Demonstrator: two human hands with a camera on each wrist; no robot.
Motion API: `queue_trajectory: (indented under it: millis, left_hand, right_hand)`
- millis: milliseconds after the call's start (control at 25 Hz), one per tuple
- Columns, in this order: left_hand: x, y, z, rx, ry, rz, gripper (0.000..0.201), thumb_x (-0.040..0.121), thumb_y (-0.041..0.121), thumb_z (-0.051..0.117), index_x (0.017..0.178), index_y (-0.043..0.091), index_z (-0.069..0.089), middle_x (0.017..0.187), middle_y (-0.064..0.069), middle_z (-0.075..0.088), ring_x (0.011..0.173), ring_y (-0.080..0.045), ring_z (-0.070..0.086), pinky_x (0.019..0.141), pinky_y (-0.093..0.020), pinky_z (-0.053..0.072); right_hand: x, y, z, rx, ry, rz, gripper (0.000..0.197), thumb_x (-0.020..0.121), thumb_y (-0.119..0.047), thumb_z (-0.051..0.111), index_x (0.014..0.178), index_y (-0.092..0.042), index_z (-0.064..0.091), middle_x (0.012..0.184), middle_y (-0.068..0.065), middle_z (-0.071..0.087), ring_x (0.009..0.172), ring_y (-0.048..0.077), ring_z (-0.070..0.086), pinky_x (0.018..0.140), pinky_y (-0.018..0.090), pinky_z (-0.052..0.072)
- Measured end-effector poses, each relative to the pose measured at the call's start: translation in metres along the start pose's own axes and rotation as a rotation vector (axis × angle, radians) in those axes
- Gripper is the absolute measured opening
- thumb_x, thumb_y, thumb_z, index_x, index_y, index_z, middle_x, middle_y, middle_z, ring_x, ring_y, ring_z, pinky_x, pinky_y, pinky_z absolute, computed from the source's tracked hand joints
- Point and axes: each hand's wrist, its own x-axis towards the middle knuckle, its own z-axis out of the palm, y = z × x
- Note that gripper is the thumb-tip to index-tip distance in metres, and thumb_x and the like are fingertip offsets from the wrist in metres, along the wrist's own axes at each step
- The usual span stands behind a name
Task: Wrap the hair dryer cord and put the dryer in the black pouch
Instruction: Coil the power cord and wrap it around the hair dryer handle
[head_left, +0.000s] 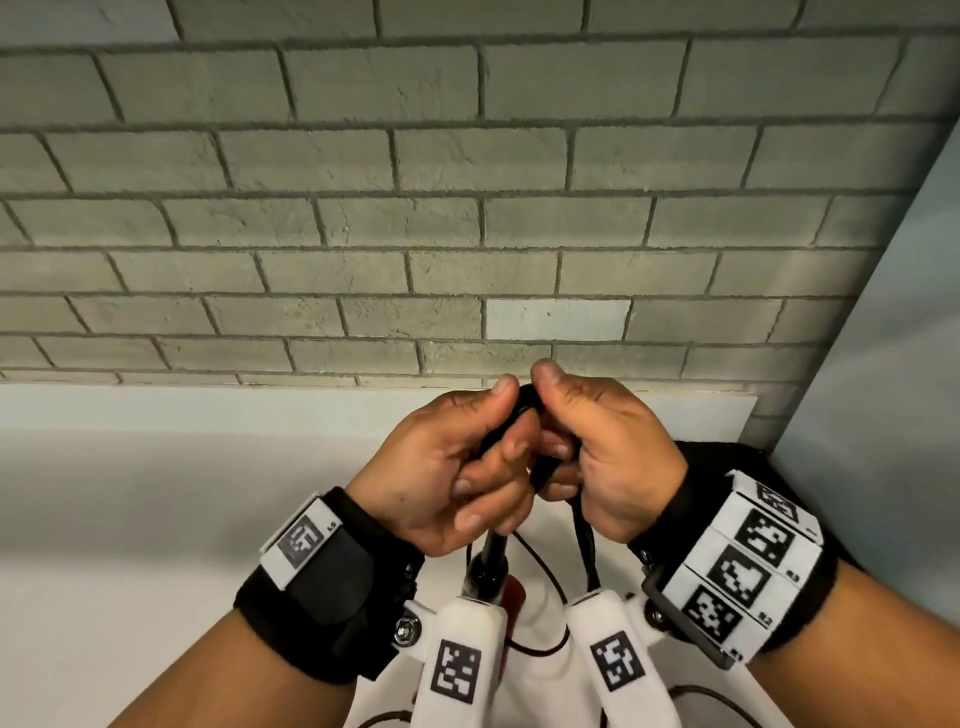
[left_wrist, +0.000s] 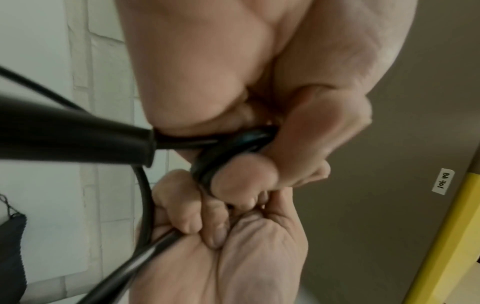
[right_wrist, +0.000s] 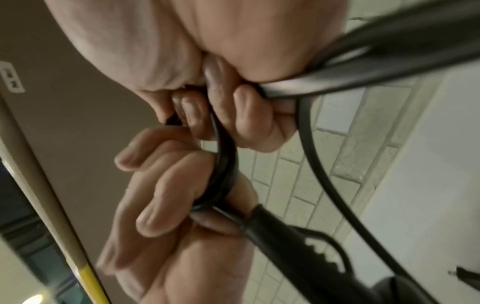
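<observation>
A corner of black woven fabric (left_wrist: 11, 253), possibly the pouch, shows at the left edge of the left wrist view; whether anything is inside it I cannot tell. The thin black rubber-coated cord (head_left: 524, 402) is bunched in small loops between both hands, held up in front of a grey brick wall (head_left: 363, 208) above a white surface (head_left: 130, 493). From the loops, strands drop towards the near edge, one entering a black tapered strain-relief sleeve (left_wrist: 78, 133) whose long axis runs from the hands down and towards the person. The dryer body itself is hidden below the wrists. The left hand (head_left: 452, 467) has thumb and curled fingers gripping the coil; the right hand (head_left: 608, 452) also pinches it with thumb and curled fingers (right_wrist: 249, 115), the two hands touching.
</observation>
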Motion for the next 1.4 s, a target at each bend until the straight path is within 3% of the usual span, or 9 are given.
queue_trajectory:
  millis: [200, 360, 560, 760, 880, 1040, 1160, 1240, 1400]
  left_hand:
    - [-0.001, -0.003, -0.003, -0.106, -0.042, -0.035, 0.048, 0.092, 0.042, 0.052, 0.106, -0.002, 0.063, 0.041, 0.003, 0.024, 0.033, -0.01, 0.017, 0.04, -0.023, 0.017]
    - [-0.002, 0.008, -0.009, -0.25, -0.116, 0.06, 0.053, 0.096, 0.037, 0.047, 0.128, -0.005, 0.052, 0.045, 0.003, 0.027, 0.035, -0.01, 0.017, 0.04, -0.025, 0.019]
    - [0.004, 0.025, -0.011, -0.15, 0.085, 0.155, 0.052, 0.095, 0.038, 0.04, 0.125, -0.001, 0.056, 0.042, 0.003, 0.037, 0.034, -0.01, 0.015, 0.037, -0.022, 0.02]
    - [0.019, 0.015, -0.014, -0.06, 0.428, 0.297, 0.044, 0.099, 0.033, 0.037, 0.127, 0.001, 0.05, 0.061, 0.002, 0.06, 0.037, -0.007, 0.037, 0.044, -0.02, 0.031]
    - [0.022, 0.003, -0.015, 0.328, 0.592, 0.318, 0.041, 0.1, 0.027, 0.043, 0.121, -0.005, 0.055, 0.063, -0.007, 0.065, 0.046, -0.015, 0.054, 0.053, -0.024, 0.046]
    - [0.013, -0.013, -0.011, 0.984, 0.438, 0.203, 0.036, 0.099, 0.032, 0.045, 0.085, 0.006, 0.065, 0.076, -0.021, 0.072, 0.07, -0.015, 0.068, 0.067, -0.029, 0.053]
    - [0.003, -0.008, -0.003, 0.852, 0.218, 0.191, 0.038, 0.097, 0.034, 0.048, 0.063, 0.022, 0.062, 0.048, 0.009, 0.047, 0.04, -0.008, 0.038, 0.045, -0.021, 0.033]
    - [-0.001, 0.001, -0.005, 0.709, 0.184, 0.23, 0.017, 0.092, 0.021, 0.059, 0.082, 0.015, 0.072, 0.048, 0.015, 0.039, 0.041, -0.001, 0.032, 0.043, -0.015, 0.027]
    - [-0.008, 0.025, -0.039, 0.57, 0.375, 0.293, 0.039, 0.082, 0.03, 0.062, 0.106, 0.001, 0.069, 0.051, 0.005, 0.026, 0.041, -0.009, 0.019, 0.041, -0.022, 0.014]
  right_hand:
    - [0.01, 0.011, -0.018, -0.386, 0.037, -0.3, 0.04, 0.099, -0.03, 0.049, 0.063, -0.014, 0.056, 0.053, -0.013, 0.05, 0.049, 0.003, 0.043, 0.051, 0.02, 0.039]
    - [0.007, 0.031, -0.046, -0.784, 0.108, -0.249, 0.039, 0.095, -0.052, 0.04, 0.079, -0.021, 0.058, 0.057, -0.006, 0.057, 0.055, 0.013, 0.052, 0.057, 0.033, 0.044]
    - [-0.013, 0.047, -0.038, -0.88, -0.045, -0.145, 0.015, 0.099, -0.019, 0.046, 0.089, -0.023, 0.057, 0.058, -0.002, 0.061, 0.045, 0.009, 0.053, 0.052, 0.025, 0.045]
    - [-0.024, 0.045, -0.021, -0.966, -0.239, -0.007, 0.009, 0.097, -0.019, 0.049, 0.093, -0.022, 0.057, 0.066, -0.009, 0.055, 0.056, 0.003, 0.05, 0.056, 0.023, 0.043]
    - [-0.031, 0.032, -0.006, -0.979, -0.278, -0.017, 0.01, 0.093, -0.019, 0.053, 0.085, -0.021, 0.059, 0.064, -0.012, 0.052, 0.058, 0.0, 0.051, 0.057, 0.016, 0.038]
    - [-0.022, -0.003, -0.013, -0.79, -0.257, -0.04, 0.016, 0.085, -0.027, 0.06, 0.079, -0.012, 0.063, 0.066, 0.017, 0.061, 0.057, 0.031, 0.053, 0.062, 0.051, 0.049]
    - [-0.014, -0.025, -0.03, -0.646, -0.2, -0.067, 0.019, 0.081, -0.026, 0.067, 0.071, -0.01, 0.064, 0.051, 0.007, 0.052, 0.047, 0.026, 0.041, 0.049, 0.035, 0.039]
    - [-0.013, -0.037, -0.039, -0.714, -0.172, -0.13, 0.024, 0.08, -0.033, 0.069, 0.067, -0.013, 0.065, 0.051, 0.006, 0.051, 0.049, 0.011, 0.045, 0.05, 0.027, 0.038]
    - [-0.021, -0.039, -0.055, -0.835, -0.154, -0.195, 0.053, 0.077, -0.056, 0.065, 0.063, -0.005, 0.058, 0.054, 0.009, 0.042, 0.054, 0.012, 0.039, 0.05, 0.03, 0.033]
